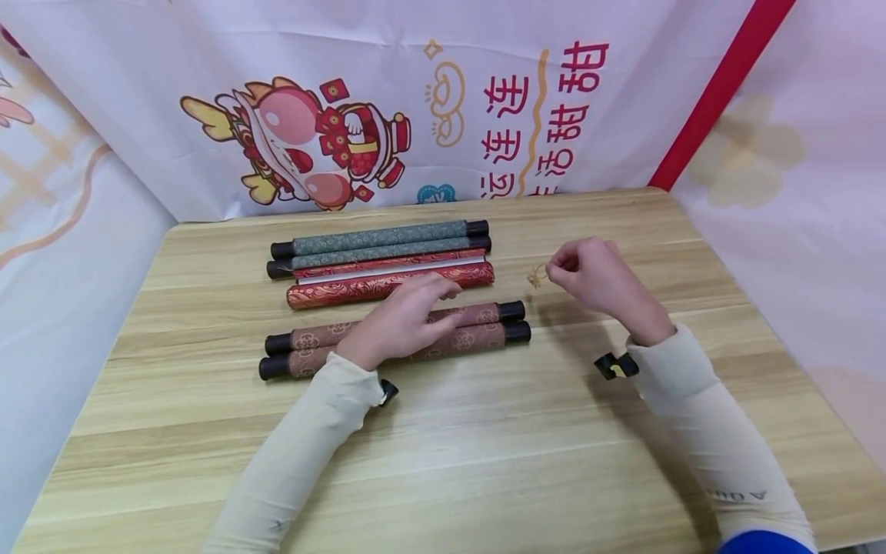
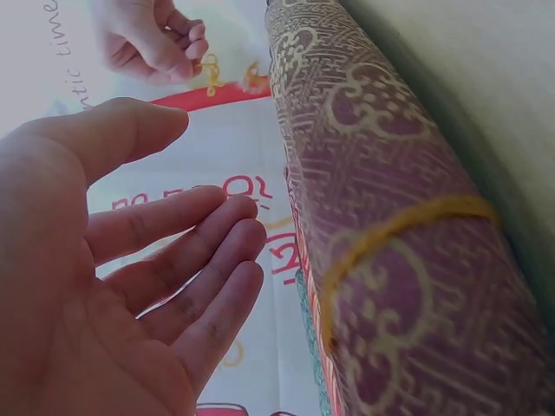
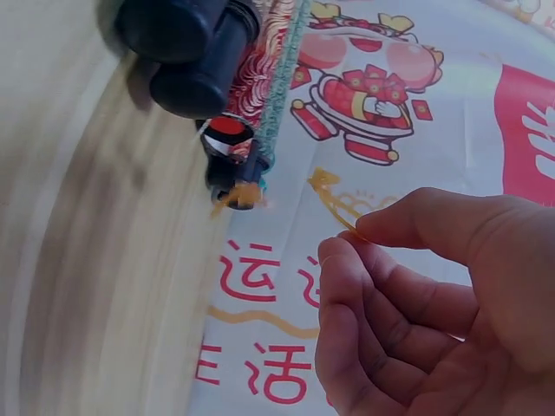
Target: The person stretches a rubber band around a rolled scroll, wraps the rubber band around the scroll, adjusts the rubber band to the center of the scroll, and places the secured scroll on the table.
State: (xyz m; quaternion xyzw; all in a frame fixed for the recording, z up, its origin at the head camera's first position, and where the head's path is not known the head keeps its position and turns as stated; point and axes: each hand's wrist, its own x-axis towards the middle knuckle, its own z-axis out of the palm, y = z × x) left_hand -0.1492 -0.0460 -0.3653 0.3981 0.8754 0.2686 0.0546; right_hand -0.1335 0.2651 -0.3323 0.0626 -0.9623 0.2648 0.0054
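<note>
My left hand (image 1: 404, 319) hovers over a brown patterned scroll (image 1: 477, 338) with dark end knobs, fingers relaxed and thumb spread from them. The left wrist view shows a yellow band (image 2: 408, 225) around this scroll, close beside that hand. To the right of the scrolls, my right hand (image 1: 598, 277) pinches a thin yellow rubber band (image 3: 338, 208) between thumb and forefinger, its other fingers curled. Past its fingertips, a small yellow clump (image 3: 238, 195) appears blurred near the scroll ends.
Behind the brown scroll lie a red and gold scroll (image 1: 388, 286) with a white edge showing and a green scroll (image 1: 381, 238) with dark knobs. All are on a wooden table (image 1: 484, 462). A printed white cloth (image 1: 388, 46) hangs along the back edge.
</note>
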